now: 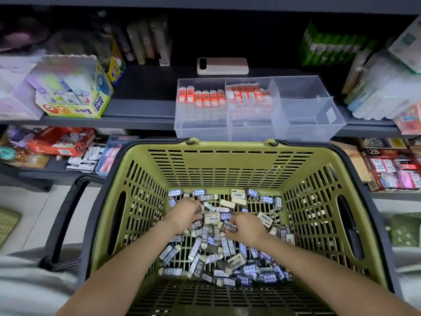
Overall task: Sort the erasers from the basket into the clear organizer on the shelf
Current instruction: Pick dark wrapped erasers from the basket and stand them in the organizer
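A green slatted basket (227, 169) holds several small erasers (216, 258) in dark and white sleeves marked 2B, scattered over its floor. Both my hands are down in the pile. My left hand (185, 213) lies at the far left of the heap with its fingers curled over erasers. My right hand (247, 228) is beside it, fingers curled into the erasers near the middle. The clear organizer (296, 131) stands on the shelf just behind the basket. Its left two compartments hold rows of red-and-white erasers (201, 96); the right compartments hold nothing I can see.
A beige phone-like block (222, 66) lies behind the organizer. A yellow Power Glue box (75, 96) stands at the shelf's left, and stacked packets (382, 92) crowd the right. The lower shelf holds more stationery boxes. Black basket handles (66, 215) flank the sides.
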A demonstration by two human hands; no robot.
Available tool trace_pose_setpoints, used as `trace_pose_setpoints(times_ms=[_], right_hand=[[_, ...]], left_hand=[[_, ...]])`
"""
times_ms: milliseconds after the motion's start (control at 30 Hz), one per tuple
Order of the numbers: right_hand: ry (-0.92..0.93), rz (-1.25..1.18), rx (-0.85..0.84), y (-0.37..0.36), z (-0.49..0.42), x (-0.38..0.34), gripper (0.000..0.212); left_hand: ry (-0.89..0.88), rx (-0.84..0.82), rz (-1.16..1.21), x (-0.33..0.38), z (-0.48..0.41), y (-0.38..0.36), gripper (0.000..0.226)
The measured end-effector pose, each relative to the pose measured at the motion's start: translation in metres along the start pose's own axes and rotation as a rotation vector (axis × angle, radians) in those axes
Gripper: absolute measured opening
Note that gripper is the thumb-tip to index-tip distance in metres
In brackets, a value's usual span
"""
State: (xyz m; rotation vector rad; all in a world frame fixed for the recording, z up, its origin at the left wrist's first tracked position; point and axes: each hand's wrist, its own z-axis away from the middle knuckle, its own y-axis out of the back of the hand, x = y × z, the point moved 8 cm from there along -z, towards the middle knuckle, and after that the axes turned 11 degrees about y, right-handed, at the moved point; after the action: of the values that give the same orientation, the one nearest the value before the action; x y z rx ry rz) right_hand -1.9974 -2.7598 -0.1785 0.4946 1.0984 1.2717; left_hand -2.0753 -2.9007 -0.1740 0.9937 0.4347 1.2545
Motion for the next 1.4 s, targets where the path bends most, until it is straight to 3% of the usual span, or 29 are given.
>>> trace_pose_setpoints(times_ms=[133, 267, 400, 467, 533, 600, 667, 767, 833, 933, 1000, 1100, 1167, 1400], right_hand=[[-0.113, -0.453, 0.054, 0.007, 0.007, 0.014, 0.035], [-0.129, -0.967, 0.08, 0.02, 0.011, 0.009, 0.018], [-0.221, -1.289, 0.014, 0.026, 0.017, -0.006, 0.042], [-0.257, -1.394, -0.003, 0.029, 0.022, -0.012, 0.045], [-0.26, -1.453, 0.004, 0.035, 0.028, -0.017, 0.04], [-0.217, -1.454, 0.044, 0.048, 0.032, -0.024, 0.036], [-0.14, -1.4, 0.129, 0.066, 0.033, -0.032, 0.031], [0.021, -1.166, 0.304, 0.095, 0.03, -0.057, 0.02], [0.164, -0.984, 0.386, 0.107, 0.027, -0.079, 0.013], [0.252, -1.026, 0.319, 0.095, 0.021, -0.093, 0.02], [0.236, -0.867, 0.269, 0.076, 0.014, -0.086, 0.023], [0.396, -0.143, 0.122, 0.037, -0.002, -0.085, 0.034], [0.505, 0.137, 0.026, 0.01, -0.013, -0.09, 0.047], [0.46, 0.356, 0.078, -0.003, -0.053, -0.089, 0.069]], left_hand=[[0.061, -0.067, 0.083, -0.007, 0.002, 0.005, 0.051], [0.108, 0.029, 0.124, -0.014, 0.004, 0.018, 0.039], [0.195, 0.118, 0.241, -0.021, 0.008, 0.037, 0.031], [0.283, 0.041, 0.597, -0.023, 0.015, 0.041, 0.021], [0.346, -0.164, 1.114, -0.012, 0.03, 0.036, 0.014], [0.38, -0.316, 1.45, 0.006, 0.047, 0.036, 0.015], [0.368, -0.388, 1.61, 0.02, 0.061, 0.042, 0.03], [0.244, -0.473, 1.626, 0.045, 0.077, 0.052, 0.059], [0.269, -0.361, 1.68, 0.045, 0.083, 0.057, 0.054], [0.478, -0.054, 1.748, 0.014, 0.089, 0.061, 0.026], [0.612, 0.007, 1.875, -0.011, 0.094, 0.06, 0.021], [0.666, -0.12, 2.054, -0.028, 0.102, 0.061, 0.013], [0.616, -0.203, 2.031, -0.029, 0.107, 0.065, 0.015], [0.404, -0.288, 2.062, -0.027, 0.115, 0.09, 0.024]])
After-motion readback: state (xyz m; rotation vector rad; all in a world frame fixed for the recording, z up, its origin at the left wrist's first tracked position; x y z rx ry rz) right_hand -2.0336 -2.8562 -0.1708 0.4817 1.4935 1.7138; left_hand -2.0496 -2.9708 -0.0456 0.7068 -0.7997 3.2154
